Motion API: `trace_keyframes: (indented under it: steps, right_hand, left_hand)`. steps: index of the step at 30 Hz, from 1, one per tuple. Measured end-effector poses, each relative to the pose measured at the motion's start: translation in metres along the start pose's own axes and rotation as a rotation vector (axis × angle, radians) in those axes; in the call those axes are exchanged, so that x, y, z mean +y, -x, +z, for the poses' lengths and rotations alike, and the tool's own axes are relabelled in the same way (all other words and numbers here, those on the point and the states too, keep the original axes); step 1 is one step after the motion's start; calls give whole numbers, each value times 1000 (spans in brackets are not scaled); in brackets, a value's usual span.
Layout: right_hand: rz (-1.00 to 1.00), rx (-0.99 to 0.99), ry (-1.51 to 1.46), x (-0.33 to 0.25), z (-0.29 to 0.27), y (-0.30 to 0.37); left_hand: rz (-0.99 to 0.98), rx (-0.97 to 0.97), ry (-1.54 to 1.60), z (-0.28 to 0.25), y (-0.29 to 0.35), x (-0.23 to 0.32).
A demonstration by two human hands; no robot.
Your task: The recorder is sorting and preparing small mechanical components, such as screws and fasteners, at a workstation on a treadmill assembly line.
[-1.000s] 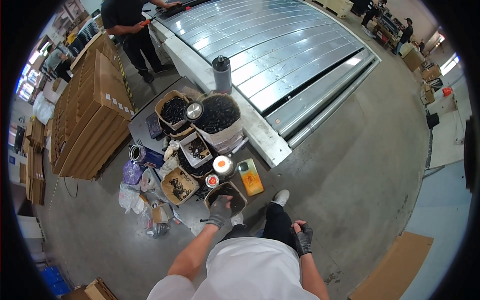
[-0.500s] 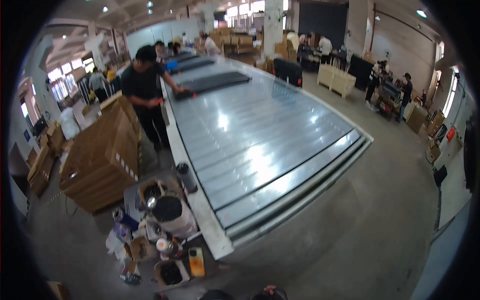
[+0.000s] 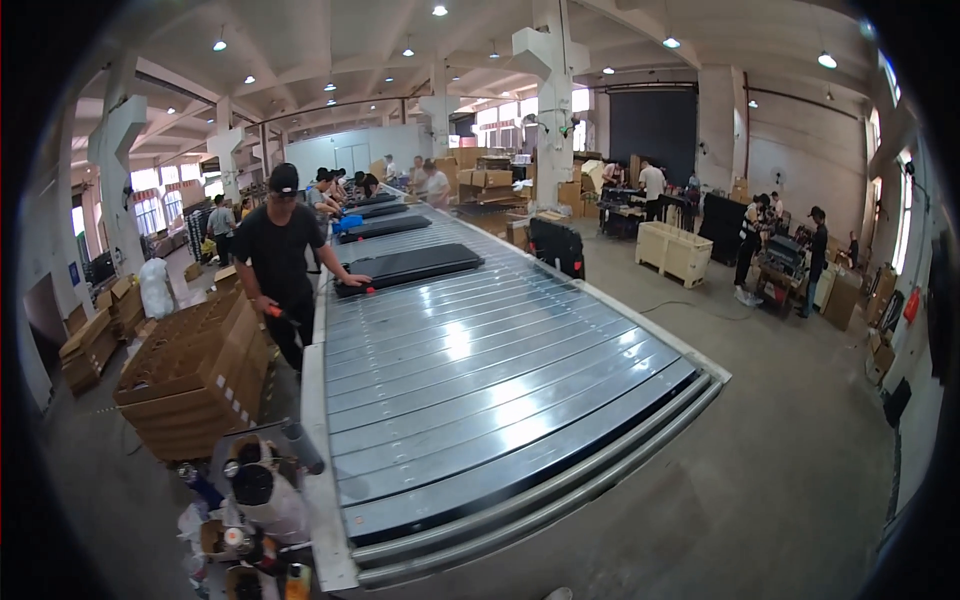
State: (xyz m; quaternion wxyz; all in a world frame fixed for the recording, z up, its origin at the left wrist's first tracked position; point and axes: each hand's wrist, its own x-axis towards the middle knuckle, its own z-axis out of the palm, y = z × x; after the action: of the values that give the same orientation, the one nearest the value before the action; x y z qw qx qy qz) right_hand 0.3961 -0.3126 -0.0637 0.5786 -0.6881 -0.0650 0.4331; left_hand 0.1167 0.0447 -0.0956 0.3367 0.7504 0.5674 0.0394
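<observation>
Neither of my hands shows now; a small pale shape (image 3: 558,594) at the lower edge is too cut off to make out. Before me runs a long slatted metal conveyor (image 3: 480,370) with a pale side rail (image 3: 318,440). Farther up it lies a flat black case (image 3: 410,264), and a second black case (image 3: 385,228) lies beyond that one. On the left side, a co-worker (image 3: 283,245) in black clothes and a cap rests one hand on the nearer case. The co-worker's other hand holds a red and black hand tool (image 3: 283,315).
At the lower left, a dark cylindrical tumbler (image 3: 302,446) stands by the rail, near bags and open boxes (image 3: 268,500). Stacked brown cartons (image 3: 190,360) are behind the co-worker. A black suitcase (image 3: 557,248) and a wooden crate (image 3: 672,252) stand right of the conveyor.
My view has tilted up, showing more ceiling and the far hall. The dark shapes and a bit of skin at the lower edge have left the picture. The co-worker now stands more upright.
</observation>
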Motion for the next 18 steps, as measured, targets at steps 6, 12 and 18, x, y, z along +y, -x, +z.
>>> trace_keyframes:
  steps: [6, 12, 18]
  right_hand:
    - [-63, 188, -10, -99, -172, -145]
    - [-34, 364, -110, -183, -295, -240]
    - [-35, 413, -161, -276, -426, -387]
  left_hand:
    - [363, -333, -15, 132, -146, 327]
    - [665, -694, -149, 204, -221, 656]
    - [729, -693, -191, 331, -296, 807]
